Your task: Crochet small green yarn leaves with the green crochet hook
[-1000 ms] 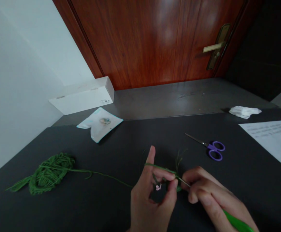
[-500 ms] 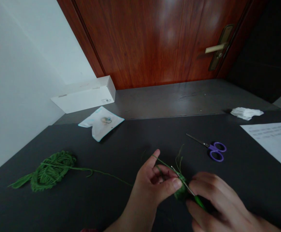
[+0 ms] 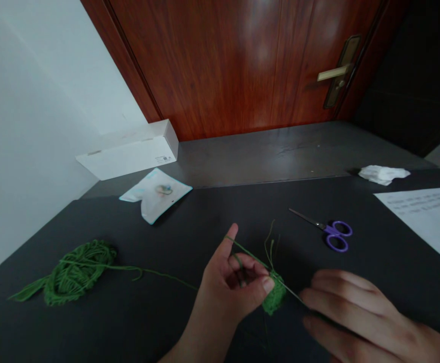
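Note:
A small piece of green crochet work (image 3: 275,295) is pinched between the thumb and fingers of my left hand (image 3: 229,287). Green yarn wraps round that hand's fingers and over its raised index finger, then runs to the work. Loose yarn ends stick up from its top edge. My right hand (image 3: 356,312) is closed round a crochet hook (image 3: 294,294). Only the thin metal shaft shows, its tip at the stitches; the handle is hidden by the fingers. To the left lies a skein of green yarn (image 3: 78,272), with a strand leading to my left hand.
Purple-handled scissors (image 3: 333,232) lie right of centre on the dark table (image 3: 235,206). Further back are a white plastic pouch (image 3: 154,201) and a long white box (image 3: 136,156). Crumpled white tissue (image 3: 382,174) and a printed sheet (image 3: 428,217) are at the right.
My right hand has moved right, away from the left hand, with the hook. My left hand has shifted slightly left and up, and more of the crochet work shows.

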A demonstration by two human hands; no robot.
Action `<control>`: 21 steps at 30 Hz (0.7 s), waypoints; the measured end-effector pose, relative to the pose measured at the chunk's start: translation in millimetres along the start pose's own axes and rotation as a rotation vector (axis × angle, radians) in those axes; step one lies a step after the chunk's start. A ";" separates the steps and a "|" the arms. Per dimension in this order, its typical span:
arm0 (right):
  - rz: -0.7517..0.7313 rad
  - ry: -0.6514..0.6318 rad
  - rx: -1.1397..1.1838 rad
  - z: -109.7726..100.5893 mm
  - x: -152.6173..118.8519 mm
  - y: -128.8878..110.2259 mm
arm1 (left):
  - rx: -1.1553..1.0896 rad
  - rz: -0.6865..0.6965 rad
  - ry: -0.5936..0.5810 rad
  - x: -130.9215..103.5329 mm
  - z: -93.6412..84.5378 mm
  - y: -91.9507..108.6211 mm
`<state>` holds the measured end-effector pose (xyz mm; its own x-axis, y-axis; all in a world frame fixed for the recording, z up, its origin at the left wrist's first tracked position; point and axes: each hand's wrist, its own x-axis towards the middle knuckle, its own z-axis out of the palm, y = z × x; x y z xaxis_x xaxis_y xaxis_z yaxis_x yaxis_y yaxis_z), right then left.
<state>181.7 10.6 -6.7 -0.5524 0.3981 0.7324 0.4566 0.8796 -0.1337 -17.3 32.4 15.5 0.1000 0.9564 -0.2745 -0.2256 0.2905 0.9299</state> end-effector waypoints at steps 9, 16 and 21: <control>0.250 0.094 0.241 15.9 8.8 -12.5 | 0.125 0.202 0.118 -3.0 2.8 -15.3; 0.290 -0.002 -0.003 20.7 13.9 -29.4 | 0.170 0.208 0.158 -4.1 5.5 -21.1; 0.325 -0.063 0.117 11.6 18.0 -26.9 | 0.139 0.232 0.092 -5.8 5.0 -23.8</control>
<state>151.4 -2.9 2.3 -0.4347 0.6744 0.5968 0.5344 0.7266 -0.4319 -7.7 19.8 -3.8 -0.0289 0.9974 -0.0654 -0.0968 0.0623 0.9933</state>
